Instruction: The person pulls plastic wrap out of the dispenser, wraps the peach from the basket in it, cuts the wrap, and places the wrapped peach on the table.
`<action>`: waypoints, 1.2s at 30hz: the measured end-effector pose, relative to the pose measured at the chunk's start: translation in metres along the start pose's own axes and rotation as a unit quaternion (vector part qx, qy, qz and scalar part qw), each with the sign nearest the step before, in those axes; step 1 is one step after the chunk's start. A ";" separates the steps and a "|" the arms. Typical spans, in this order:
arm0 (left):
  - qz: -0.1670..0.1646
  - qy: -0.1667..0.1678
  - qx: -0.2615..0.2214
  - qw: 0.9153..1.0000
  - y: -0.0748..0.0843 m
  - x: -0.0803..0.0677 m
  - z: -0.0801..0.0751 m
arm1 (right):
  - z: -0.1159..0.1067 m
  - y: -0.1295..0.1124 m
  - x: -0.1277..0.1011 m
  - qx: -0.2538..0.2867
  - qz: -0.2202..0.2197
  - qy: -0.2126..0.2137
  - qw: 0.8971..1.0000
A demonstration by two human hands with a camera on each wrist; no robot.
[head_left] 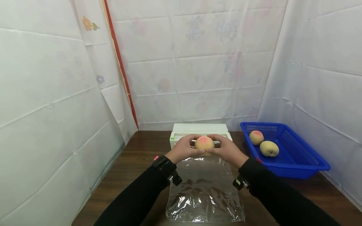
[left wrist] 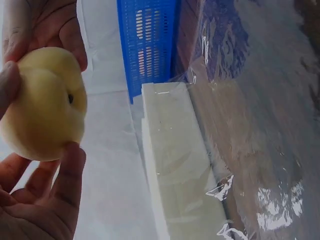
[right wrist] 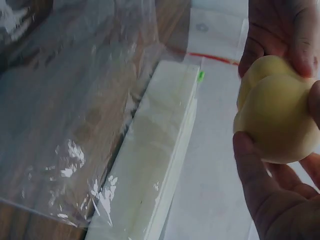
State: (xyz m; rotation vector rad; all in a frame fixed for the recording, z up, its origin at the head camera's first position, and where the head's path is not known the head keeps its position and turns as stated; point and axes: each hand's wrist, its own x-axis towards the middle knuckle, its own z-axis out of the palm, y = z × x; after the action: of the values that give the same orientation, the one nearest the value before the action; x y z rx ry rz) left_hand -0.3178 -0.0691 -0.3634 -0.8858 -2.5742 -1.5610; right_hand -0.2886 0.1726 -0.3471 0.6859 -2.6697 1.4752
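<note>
Here's the peach [head_left: 205, 142], up in the air on the near side of the white box [head_left: 200, 127], above the clear bag [head_left: 205, 191]. It looks light, firm and smooth, possibly a touch slippery; the rounded sides seem the safest hold. And that's the grip: left hand [head_left: 184, 147] and right hand [head_left: 227, 150] pinch opposite sides, fingers curved, spread only peach-wide.
</note>
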 end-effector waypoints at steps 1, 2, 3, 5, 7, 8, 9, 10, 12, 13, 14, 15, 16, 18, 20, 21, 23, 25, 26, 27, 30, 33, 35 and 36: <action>0.000 -0.006 0.011 1.000 0.002 -0.004 0.000 | 0.002 -0.001 -0.004 -0.001 0.005 0.000 1.000; 0.000 -0.014 0.022 1.000 0.003 -0.008 0.000 | 0.003 -0.002 -0.008 -0.002 0.010 -0.004 1.000; 0.003 -0.021 0.035 0.999 0.004 -0.013 0.001 | 0.005 -0.002 -0.013 0.000 0.010 -0.011 1.000; 0.012 -0.040 0.056 0.998 0.006 -0.022 0.004 | 0.009 -0.003 -0.023 0.004 0.011 -0.021 1.000; 0.016 -0.060 0.066 0.996 0.008 -0.032 0.009 | 0.013 -0.002 -0.033 0.001 0.010 -0.031 0.999; 0.015 -0.066 0.071 0.995 0.009 -0.036 0.011 | 0.015 -0.002 -0.038 -0.001 0.007 -0.038 0.999; 0.013 -0.070 0.075 0.995 0.010 -0.041 0.014 | 0.017 -0.001 -0.042 -0.002 0.002 -0.045 0.999; 0.010 -0.076 0.072 0.994 0.010 -0.046 0.017 | 0.019 0.000 -0.047 -0.006 0.000 -0.051 0.999; 0.006 -0.081 0.084 0.993 0.011 -0.055 0.022 | 0.022 0.002 -0.054 -0.006 -0.005 -0.067 0.998; 0.006 -0.083 0.088 0.993 0.010 -0.058 0.025 | 0.023 0.003 -0.057 -0.001 -0.005 -0.076 0.997; 0.007 -0.087 0.091 0.992 0.010 -0.062 0.027 | 0.025 0.004 -0.060 0.006 -0.001 -0.084 0.996; 0.007 -0.090 0.093 0.992 0.010 -0.064 0.029 | 0.026 0.005 -0.063 0.010 0.005 -0.091 0.996; 0.006 -0.093 0.096 0.991 0.010 -0.067 0.032 | 0.027 0.006 -0.066 0.013 0.009 -0.095 0.995; 0.002 -0.099 0.104 0.990 0.009 -0.071 0.036 | 0.030 0.008 -0.070 0.024 0.021 -0.103 0.994; -0.010 -0.106 0.103 0.989 0.008 -0.075 0.039 | 0.034 0.011 -0.074 0.029 0.025 -0.111 0.993; -0.017 -0.109 0.103 0.988 0.008 -0.077 0.041 | 0.036 0.013 -0.076 0.034 0.027 -0.116 0.992; -0.026 -0.119 0.103 0.987 0.006 -0.082 0.045 | 0.039 0.016 -0.080 0.045 0.030 -0.131 0.990; -0.035 -0.129 0.102 0.986 0.005 -0.086 0.049 | 0.042 0.019 -0.084 0.056 0.037 -0.148 0.987; -0.039 -0.134 0.099 0.985 0.005 -0.089 0.050 | 0.043 0.019 -0.086 0.061 0.041 -0.156 0.985; -0.042 -0.140 0.094 0.985 0.004 -0.091 0.051 | 0.044 0.020 -0.087 0.066 0.045 -0.162 0.984; -0.046 -0.153 0.087 0.983 0.004 -0.095 0.053 | 0.046 0.021 -0.090 0.067 0.044 -0.173 0.982; -0.046 -0.162 0.089 0.982 0.003 -0.097 0.055 | 0.048 0.023 -0.091 0.065 0.038 -0.178 0.981; -0.046 -0.165 0.097 0.980 0.003 -0.097 0.056 | 0.049 0.023 -0.091 0.064 0.036 -0.181 0.981; -0.046 -0.164 0.100 0.980 0.002 -0.097 0.057 | 0.049 0.024 -0.091 0.063 0.034 -0.181 0.981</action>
State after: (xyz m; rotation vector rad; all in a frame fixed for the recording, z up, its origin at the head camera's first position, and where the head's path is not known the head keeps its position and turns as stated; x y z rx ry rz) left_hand -0.2194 -0.0667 -0.4177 -1.0974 -2.9710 -1.2300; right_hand -0.2062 0.1768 -0.4136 0.9668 -2.9031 1.6941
